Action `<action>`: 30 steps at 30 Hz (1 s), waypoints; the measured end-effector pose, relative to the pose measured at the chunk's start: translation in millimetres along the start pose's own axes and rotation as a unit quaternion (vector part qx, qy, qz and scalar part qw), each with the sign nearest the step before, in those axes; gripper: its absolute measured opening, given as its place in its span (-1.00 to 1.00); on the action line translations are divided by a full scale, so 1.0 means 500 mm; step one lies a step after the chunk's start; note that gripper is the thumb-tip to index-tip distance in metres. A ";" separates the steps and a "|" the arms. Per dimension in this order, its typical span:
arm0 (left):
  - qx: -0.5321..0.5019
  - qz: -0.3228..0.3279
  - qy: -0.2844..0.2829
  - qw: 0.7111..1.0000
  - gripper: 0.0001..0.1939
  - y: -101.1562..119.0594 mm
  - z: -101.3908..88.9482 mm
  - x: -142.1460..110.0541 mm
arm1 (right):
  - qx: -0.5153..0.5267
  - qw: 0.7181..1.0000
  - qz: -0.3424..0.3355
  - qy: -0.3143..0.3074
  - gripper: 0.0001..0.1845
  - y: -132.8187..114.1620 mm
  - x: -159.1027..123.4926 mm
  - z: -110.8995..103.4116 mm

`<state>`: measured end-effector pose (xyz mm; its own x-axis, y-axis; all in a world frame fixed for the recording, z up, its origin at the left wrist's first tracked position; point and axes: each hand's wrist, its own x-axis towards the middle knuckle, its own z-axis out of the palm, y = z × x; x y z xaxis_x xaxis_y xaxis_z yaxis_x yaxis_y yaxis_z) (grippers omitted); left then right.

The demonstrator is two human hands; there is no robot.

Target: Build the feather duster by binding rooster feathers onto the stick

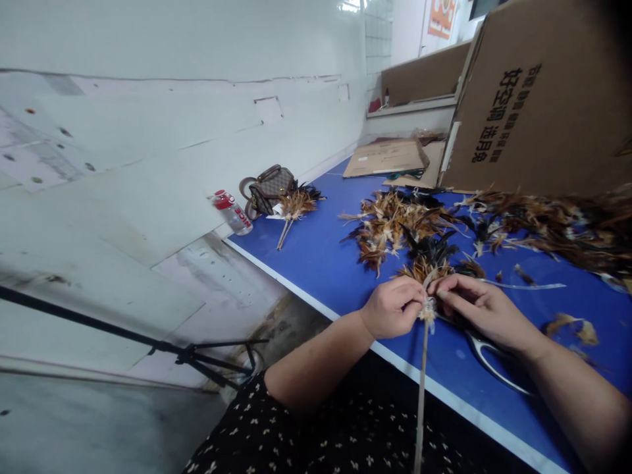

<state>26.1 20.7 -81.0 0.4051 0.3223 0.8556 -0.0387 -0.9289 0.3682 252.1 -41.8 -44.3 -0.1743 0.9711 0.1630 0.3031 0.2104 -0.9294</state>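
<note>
**A:** What are the hands doing?

**B:** Both are working at the top of a thin stick (421, 395), which is running down toward 6 o'clock, off the edge of the blue table (326, 263). The left hand (394, 307) is pinching the stick's top, its grip closed around it. The right hand (481, 306) is pressing its fingertips in from 3 o'clock, closed on the small feather bundle (427, 268) being fixed there.

**A:** So which step is this?

**B:** It looks like binding feathers onto the stick, near the start, since only a small tuft is sitting on it. The next move probably calls for a tight, steady pinch so the tuft is not slipping while more feathers are being added.

**A:** What else is lying around?

**B:** Scissors (486, 355) are lying under the right wrist. A loose feather pile (395, 224) is spreading at 12 o'clock, with a cardboard box (533, 105) behind it at 1 o'clock. At 10 o'clock, a finished feather stick (292, 210), a handbag (269, 187) and a bottle (232, 212) are resting by the wall.
</note>
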 end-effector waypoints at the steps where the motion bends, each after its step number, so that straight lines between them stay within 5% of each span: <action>1: -0.002 0.002 -0.002 1.000 -0.87 0.000 0.000 0.000 | -0.001 1.000 0.004 -0.001 -0.48 0.001 -0.001 -0.002; 6: 0.010 0.011 -0.016 1.000 -0.86 -0.004 0.000 -0.002 | 0.000 1.000 0.016 -0.023 -0.48 0.000 -0.001 -0.004; 11: -0.003 0.014 -0.018 1.000 -0.87 -0.002 -0.001 -0.002 | -0.071 0.994 -0.078 -0.028 -0.55 -0.002 0.007 0.003; 25: -0.152 -0.180 -0.056 0.970 -0.78 0.019 -0.006 -0.004 | -0.029 0.998 -0.046 -0.001 -0.59 -0.002 0.003 -0.010; 30: -0.183 -0.221 -0.025 0.958 -0.80 0.005 0.001 -0.012 | -0.036 0.998 -0.049 0.028 -0.59 0.004 -0.003 -0.007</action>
<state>23.8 16.5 -85.4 0.4991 0.6515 0.5713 -0.1675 -0.5744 0.8013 256.3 -42.2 -45.1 -0.1547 0.9500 0.2714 0.3547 0.3098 -0.8822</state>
